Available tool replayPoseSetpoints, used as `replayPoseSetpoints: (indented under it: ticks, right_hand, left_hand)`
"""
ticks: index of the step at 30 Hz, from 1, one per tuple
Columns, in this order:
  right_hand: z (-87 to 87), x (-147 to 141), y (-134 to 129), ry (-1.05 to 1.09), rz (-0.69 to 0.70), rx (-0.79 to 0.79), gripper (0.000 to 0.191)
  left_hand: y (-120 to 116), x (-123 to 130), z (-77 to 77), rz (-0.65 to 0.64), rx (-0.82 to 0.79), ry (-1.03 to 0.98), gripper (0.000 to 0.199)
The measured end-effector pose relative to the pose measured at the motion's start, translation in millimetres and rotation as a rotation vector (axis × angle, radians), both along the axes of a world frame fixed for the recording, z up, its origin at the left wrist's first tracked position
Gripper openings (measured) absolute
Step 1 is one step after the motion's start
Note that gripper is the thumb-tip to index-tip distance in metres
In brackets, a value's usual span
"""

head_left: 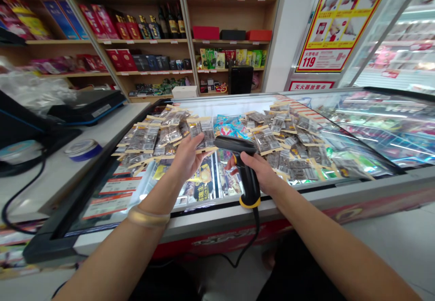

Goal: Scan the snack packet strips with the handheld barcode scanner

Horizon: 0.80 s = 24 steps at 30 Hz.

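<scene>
My right hand [255,167] is wrapped round the handle of a black barcode scanner [249,174] with yellow trim, its head tilted toward the left. In my left hand [190,154] is a small clear snack packet [203,131] with cream edges, pinched by the thumb in front of the scanner head. Similar packets lie in a left pile [146,138] and a right pile [292,142] on the glass top of a chest freezer [217,217]. Between the piles lies a blue packet [229,126].
At the left is a counter [112,115] with a scale [91,106] and a round blue-white tub [82,149]. The scanner's cable [253,240] hangs down the freezer's front. Behind stand stocked shelves [146,40] and a black box [240,80].
</scene>
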State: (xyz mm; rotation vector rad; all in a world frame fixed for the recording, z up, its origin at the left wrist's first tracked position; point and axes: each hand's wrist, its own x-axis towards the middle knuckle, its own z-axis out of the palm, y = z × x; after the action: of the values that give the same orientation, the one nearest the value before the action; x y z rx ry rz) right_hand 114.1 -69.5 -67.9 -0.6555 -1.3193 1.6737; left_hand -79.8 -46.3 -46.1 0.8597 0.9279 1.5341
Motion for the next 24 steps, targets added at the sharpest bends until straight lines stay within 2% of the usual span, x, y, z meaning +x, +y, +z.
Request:
replayPoseSetpoints:
  ticks: [3,6,9,12,15,18,20,24]
  right_hand:
    - [5.4,6.3,0.1,0.096,-0.058,0.026,0.047]
    - [19.1,25.7,4.2,0.162,-0.173,0.069,0.047]
    - [34.9,58.0,16.6,0.208,-0.329,0.114,0.046]
    - [41.4,94.7,34.5,0.236,-0.535,0.146,0.043]
    - [33.9,123.7,49.2,0.243,-0.646,0.095,0.040]
    - [19.6,137.1,58.4,0.193,-0.633,0.001,0.042]
    - [12.4,138.3,64.5,0.164,-0.624,-0.021,0.044]
    - [10.4,134.7,79.0,0.154,-0.616,-0.056,0.044]
  left_hand:
    - [4.7,14.3,2.8,0.055,0.075,0.131,0.044]
    - [18.0,40.4,10.1,0.065,0.090,0.276,0.064]
    - [39.3,78.6,19.4,0.030,0.098,0.398,0.069]
    - [56.3,120.3,24.9,-0.020,0.126,0.602,0.072]
    - [55.2,151.5,20.9,-0.024,0.183,1.067,0.080]
    - [42.3,166.4,8.7,-0.078,0.231,1.517,0.077]
    - [36.8,170.0,1.1,-0.114,0.243,1.657,0.075]
    - [42.3,173.4,-3.5,-0.104,0.243,1.718,0.077]
